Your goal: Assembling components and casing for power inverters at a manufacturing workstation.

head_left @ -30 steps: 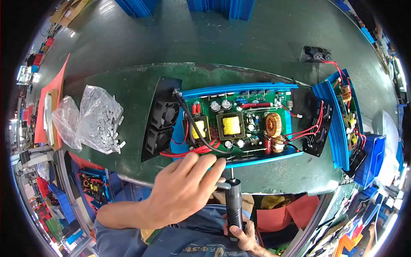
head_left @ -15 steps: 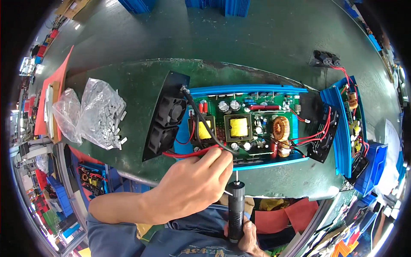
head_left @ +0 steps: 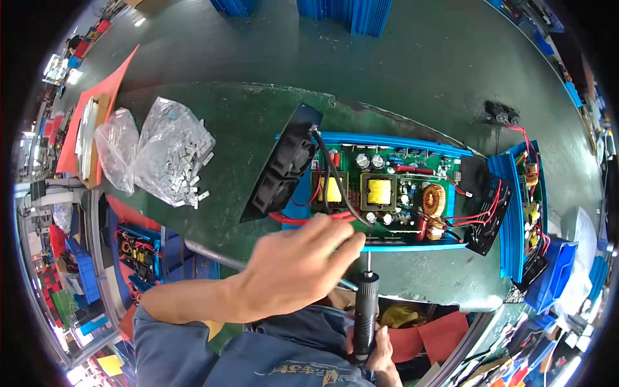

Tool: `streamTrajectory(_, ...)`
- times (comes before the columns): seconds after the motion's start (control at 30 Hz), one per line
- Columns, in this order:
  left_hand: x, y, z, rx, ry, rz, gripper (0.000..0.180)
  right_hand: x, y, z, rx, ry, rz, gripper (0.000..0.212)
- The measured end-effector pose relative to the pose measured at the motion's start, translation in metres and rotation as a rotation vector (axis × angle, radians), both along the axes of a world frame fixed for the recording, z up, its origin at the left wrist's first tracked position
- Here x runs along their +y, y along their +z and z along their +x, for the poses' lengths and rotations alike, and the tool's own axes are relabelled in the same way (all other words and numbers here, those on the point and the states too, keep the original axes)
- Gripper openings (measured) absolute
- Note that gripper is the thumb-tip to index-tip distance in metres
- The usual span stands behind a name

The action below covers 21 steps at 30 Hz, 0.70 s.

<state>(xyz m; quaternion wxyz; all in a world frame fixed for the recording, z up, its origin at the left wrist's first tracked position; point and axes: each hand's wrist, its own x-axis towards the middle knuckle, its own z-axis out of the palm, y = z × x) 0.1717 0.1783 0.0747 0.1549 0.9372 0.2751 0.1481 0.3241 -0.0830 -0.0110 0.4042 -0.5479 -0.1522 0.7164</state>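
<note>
A blue metal housing (head_left: 412,247) lies on the bench with a green circuit board (head_left: 412,190) inside, bearing yellow-wrapped transformers (head_left: 379,191) and a copper coil (head_left: 433,200). My left hand (head_left: 293,267) reaches over its near wall, fingers curled together beside the red and black cables; what they hold, if anything, is hidden. Below that wall, my right hand (head_left: 380,356) grips a black electric screwdriver (head_left: 366,309) upright, its bit touching or very close to the wall. A black fan panel (head_left: 282,166) with two fans leans at the housing's left end, a black end plate (head_left: 491,216) at its right.
A clear plastic bag (head_left: 171,148) spilling small metal pieces lies at the left, near a red folder (head_left: 97,109). A second opened blue unit (head_left: 512,216) stands at the right, by a blue bin (head_left: 553,274). Blue heatsink housings (head_left: 345,14) stand at the far edge.
The whole view has shifted, so the bench items appear further right. The fan panel leans more over the housing. My left hand stays at the near wall; the screwdriver stays below it.
</note>
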Motion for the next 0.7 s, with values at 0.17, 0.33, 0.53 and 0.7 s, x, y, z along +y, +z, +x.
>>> streamTrajectory(0.17,0.015,0.002,-0.059,-0.360,0.676,0.214,0.025,-0.036,-0.004,0.029,-0.445,0.033,-0.033,0.098)
streamTrajectory(0.33,0.028,-0.018,-0.067,-0.331,0.849,-0.730,0.048,-0.037,-0.027,0.033,-0.483,0.003,0.185,0.073)
streamTrajectory(0.53,0.055,-0.003,-0.061,-0.346,0.543,-1.057,0.059,-0.021,-0.021,0.030,-0.487,0.008,0.231,0.056)
streamTrajectory(0.7,0.065,0.048,-0.033,-0.168,0.230,-0.824,0.054,-0.021,-0.017,0.025,-0.544,0.016,0.239,0.054)
